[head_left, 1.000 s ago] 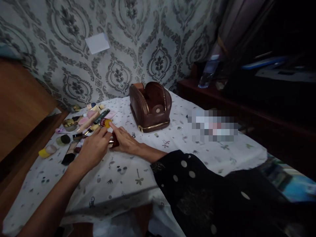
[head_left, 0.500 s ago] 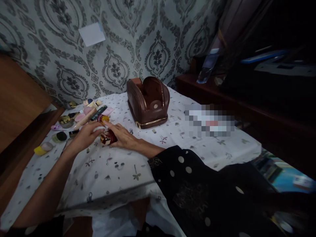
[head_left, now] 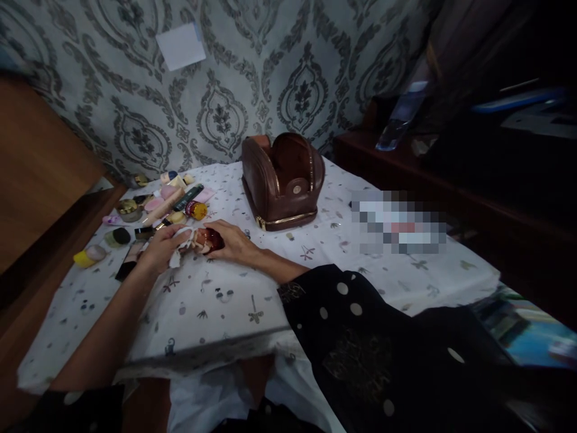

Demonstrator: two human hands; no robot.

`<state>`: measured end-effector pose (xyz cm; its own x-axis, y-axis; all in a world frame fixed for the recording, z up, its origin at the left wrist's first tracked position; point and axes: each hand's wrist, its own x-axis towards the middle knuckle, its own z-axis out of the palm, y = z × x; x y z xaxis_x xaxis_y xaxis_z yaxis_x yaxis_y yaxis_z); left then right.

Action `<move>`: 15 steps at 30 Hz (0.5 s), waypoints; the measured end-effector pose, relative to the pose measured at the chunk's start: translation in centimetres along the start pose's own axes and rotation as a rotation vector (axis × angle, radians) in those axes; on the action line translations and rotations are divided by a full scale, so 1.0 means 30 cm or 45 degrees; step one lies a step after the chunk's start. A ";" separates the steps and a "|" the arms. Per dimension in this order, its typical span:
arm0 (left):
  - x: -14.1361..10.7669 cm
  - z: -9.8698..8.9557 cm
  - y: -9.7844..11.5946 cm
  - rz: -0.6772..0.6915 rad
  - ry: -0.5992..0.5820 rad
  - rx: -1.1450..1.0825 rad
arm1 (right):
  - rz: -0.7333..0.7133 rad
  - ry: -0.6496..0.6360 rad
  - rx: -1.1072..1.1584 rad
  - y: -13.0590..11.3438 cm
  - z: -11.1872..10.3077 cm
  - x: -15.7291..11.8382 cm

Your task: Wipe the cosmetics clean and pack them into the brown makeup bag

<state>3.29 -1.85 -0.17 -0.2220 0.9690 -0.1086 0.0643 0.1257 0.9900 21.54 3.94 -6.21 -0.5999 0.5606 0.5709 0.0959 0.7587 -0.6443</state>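
Observation:
My right hand (head_left: 237, 245) is closed round a dark red, gold-trimmed bottle (head_left: 214, 239), which looks like a perfume bottle lying on its side. From the left, my left hand (head_left: 158, 249) pinches a crumpled white tissue (head_left: 177, 257) against the bottle's gold end. Both hands are low over the white patterned tablecloth (head_left: 234, 282). Just beyond them lies a small amber bottle (head_left: 196, 210) with a dark red label. A dark compact-like case (head_left: 128, 262) rests beside my left wrist, partly covered by it.
A brown zip bag (head_left: 282, 204) stands unzipped behind my right hand. Several cosmetics, including a pink tube (head_left: 163, 210) and a yellow-ended item (head_left: 89, 256), lie at the left. A blurred-out object (head_left: 396, 222) is on the right. A clear plastic bottle (head_left: 401, 117) stands on the dark furniture.
The red bottle has turned in my right hand, and its gold end now meets the tissue. My left hand has shifted slightly toward me. The view has swung a little left.

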 end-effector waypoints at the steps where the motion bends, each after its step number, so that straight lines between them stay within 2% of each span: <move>1: 0.001 0.007 -0.007 0.002 0.001 -0.058 | 0.032 0.017 0.006 0.000 0.000 0.002; 8: 0.002 0.045 -0.077 0.042 0.133 -0.259 | 0.278 0.109 0.132 -0.018 0.000 0.004; 15: -0.011 0.091 -0.113 0.100 0.238 -0.394 | 0.370 0.171 0.229 -0.020 0.003 0.007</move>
<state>5.80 -2.03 -3.73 -0.4037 0.9140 -0.0412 -0.2028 -0.0456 0.9782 21.29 3.57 -5.75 -0.4575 0.7918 0.4046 0.0987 0.4974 -0.8619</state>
